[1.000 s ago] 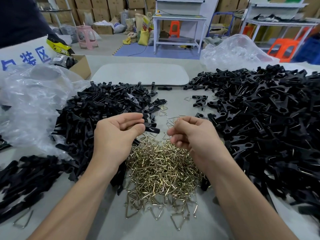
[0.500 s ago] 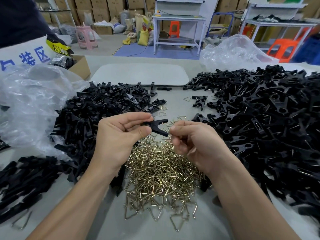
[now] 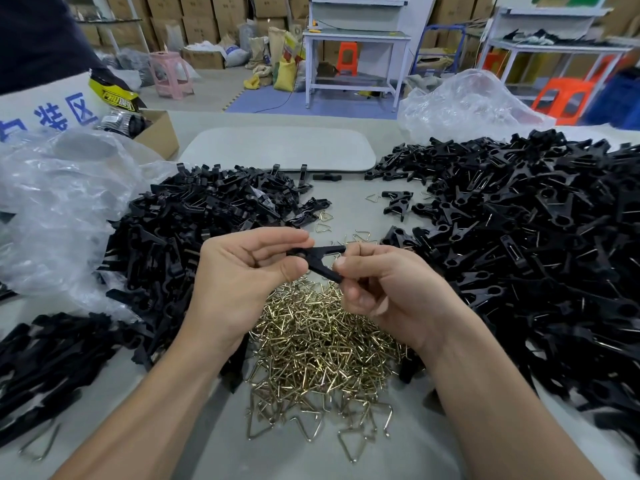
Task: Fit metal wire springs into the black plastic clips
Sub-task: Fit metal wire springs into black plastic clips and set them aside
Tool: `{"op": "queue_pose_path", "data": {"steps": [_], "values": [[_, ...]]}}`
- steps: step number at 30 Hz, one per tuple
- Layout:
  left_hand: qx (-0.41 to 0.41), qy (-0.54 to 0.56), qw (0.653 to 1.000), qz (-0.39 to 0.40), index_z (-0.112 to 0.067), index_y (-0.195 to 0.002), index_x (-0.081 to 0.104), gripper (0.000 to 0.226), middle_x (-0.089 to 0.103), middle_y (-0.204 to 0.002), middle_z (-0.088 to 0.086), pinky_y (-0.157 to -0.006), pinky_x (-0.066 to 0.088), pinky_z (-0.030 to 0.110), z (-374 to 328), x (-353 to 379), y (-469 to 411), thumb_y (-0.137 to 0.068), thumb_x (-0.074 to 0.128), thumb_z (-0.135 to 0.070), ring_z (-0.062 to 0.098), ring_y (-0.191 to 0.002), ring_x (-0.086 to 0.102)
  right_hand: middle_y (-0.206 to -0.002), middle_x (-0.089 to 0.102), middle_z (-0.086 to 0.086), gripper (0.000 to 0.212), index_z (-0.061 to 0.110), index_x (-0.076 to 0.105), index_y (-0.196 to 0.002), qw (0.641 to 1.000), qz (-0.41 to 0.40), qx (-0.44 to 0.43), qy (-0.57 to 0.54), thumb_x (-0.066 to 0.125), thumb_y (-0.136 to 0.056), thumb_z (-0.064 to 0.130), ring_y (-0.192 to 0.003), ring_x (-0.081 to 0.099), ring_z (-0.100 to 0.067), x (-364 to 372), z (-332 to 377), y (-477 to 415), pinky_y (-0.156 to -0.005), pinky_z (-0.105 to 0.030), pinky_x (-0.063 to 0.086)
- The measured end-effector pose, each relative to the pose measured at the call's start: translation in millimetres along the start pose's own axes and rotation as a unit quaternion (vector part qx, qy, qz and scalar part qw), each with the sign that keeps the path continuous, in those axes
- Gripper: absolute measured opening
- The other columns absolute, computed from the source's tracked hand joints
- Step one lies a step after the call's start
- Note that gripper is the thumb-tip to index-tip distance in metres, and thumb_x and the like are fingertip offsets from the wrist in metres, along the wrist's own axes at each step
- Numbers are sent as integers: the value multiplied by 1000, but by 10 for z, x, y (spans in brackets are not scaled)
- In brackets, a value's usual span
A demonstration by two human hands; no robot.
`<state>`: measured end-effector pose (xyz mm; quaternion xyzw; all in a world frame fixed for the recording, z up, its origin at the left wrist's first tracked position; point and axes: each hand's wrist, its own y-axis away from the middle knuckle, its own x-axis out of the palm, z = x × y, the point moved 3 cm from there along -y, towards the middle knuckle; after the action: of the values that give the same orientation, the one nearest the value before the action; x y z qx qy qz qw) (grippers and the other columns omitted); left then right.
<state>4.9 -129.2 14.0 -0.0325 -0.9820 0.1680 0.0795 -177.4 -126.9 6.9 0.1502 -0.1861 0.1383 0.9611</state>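
Item 1. Small black plastic clip (image 3: pixel 317 261), two-armed, forked open toward the right. Position: held in the air over the middle of the desk, above the spring pile, touching neither.

Item 2. Left hand (image 3: pixel 242 278). Thumb and forefinger pinch the joined end of the clip; the other fingers are curled behind.

Item 3. Right hand (image 3: pixel 388 296). Fingertips pinch the splayed arm ends of the same clip. Whether a spring is also held between these fingers cannot be told.

Item 4. Pile of brass-coloured triangular wire springs (image 3: pixel 322 344), near the front edge of the grey desk (image 3: pixel 294 452), with strays scattered beyond the hands.

Item 5. Heap of loose black plastic clip parts (image 3: pixel 194 220), left side of the desk, beside a crumpled clear plastic bag (image 3: pixel 59 202).

Item 6. Large heap of black clips with wire showing (image 3: pixel 519 237), right side, judged to be finished pieces.

Item 7. Pale grey rounded board (image 3: pixel 277 148), far edge.

Hazards, as judged:
- The clip is held only at its tips, so a spring pressed in off-line could twist the two arms apart or flick the clip out of the pinch.
- A dropped clip would land among the springs or roll into either heap, mixing fitted and unfitted stock.
- A half-seated spring may snap free.
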Motion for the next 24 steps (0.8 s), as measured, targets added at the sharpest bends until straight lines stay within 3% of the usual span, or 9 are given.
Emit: {"op": "queue_pose_path", "data": {"steps": [3, 6, 8, 10, 13, 16, 20, 24], "values": [[-1, 50, 999, 10, -23, -92, 85, 33, 82, -92, 3, -75, 59, 19, -3, 23, 10, -63, 83, -7, 13, -86, 78, -65, 62, -7, 19, 6, 65, -89, 992, 90, 46, -72, 80, -78, 7, -52, 53, -14, 34, -47, 14, -65, -26, 37], [2, 92, 995, 31, -24, -91, 85, 30, 82, -93, 2, -80, 59, 20, 4, 54, 26, -62, 86, -17, 13, -93, 78, -113, 68, -20, 50, -4, 60, -127, 968, 184, 67, -155, 78, -83, 11, -98, 66, -28, 117, -70, 28, -86, -36, 59], [12, 69, 997, 41, -27, -91, 85, 34, 82, -96, 1, -92, 55, 19, 22, 35, 17, -61, 92, -14, 12, -114, 73, -130, 62, -26, 57, -7, 53, -137, 956, 221, 58, -184, 75, -86, 9, -116, 65, -39, 150, -79, 34, -99, -47, 58], [18, 22, 999, 43, -32, -92, 85, 37, 81, -100, -1, -101, 50, 19, 34, 6, 5, -64, 89, -6, 10, -129, 64, -127, 64, -28, 53, -9, 56, -133, 954, 229, 51, -187, 75, -86, 7, -115, 67, -41, 165, -93, 19, -102, -51, 55], [23, -31, 999, 20, -36, -99, 84, 46, 80, -111, -4, -106, 51, 25, 37, -21, 7, -67, 85, -3, 6, -133, 59, -123, 68, -28, 44, -11, 68, -120, 966, 174, 29, -190, 75, -79, 3, -113, 70, -39, 167, -94, -27, -97, -51, 58], [24, 3, 997, -77, -29, -109, 81, 45, 80, -112, -5, -93, 55, 18, 2, -91, 2, -64, 88, -27, 8, -117, 70, -120, 67, -36, 44, -17, 72, -108, 968, 77, 27, -238, 80, -66, -4, -110, 71, -42, 97, -71, -74, -89, -47, 62], [22, 48, 984, -171, -16, -111, 77, 29, 81, -104, -2, -86, 53, 11, 6, -223, -50, -83, 78, -6, 9, -106, 75, -108, 68, -42, 29, -21, 71, -97, 964, -2, -2, -265, 74, -71, -9, -97, 75, -44, 24, -43, -77, -72, -40, 65], [19, 53, 978, -202, -21, -100, 80, 22, 82, -96, 0, -83, 52, 8, 14, -255, -52, -81, 75, -9, 8, -99, 76, -106, 71, -36, 31, -19, 73, -100, 980, -42, -20, -194, 69, -74, -3, -97, 76, -41, -3, -16, -62, -78, -44, 65]]}}
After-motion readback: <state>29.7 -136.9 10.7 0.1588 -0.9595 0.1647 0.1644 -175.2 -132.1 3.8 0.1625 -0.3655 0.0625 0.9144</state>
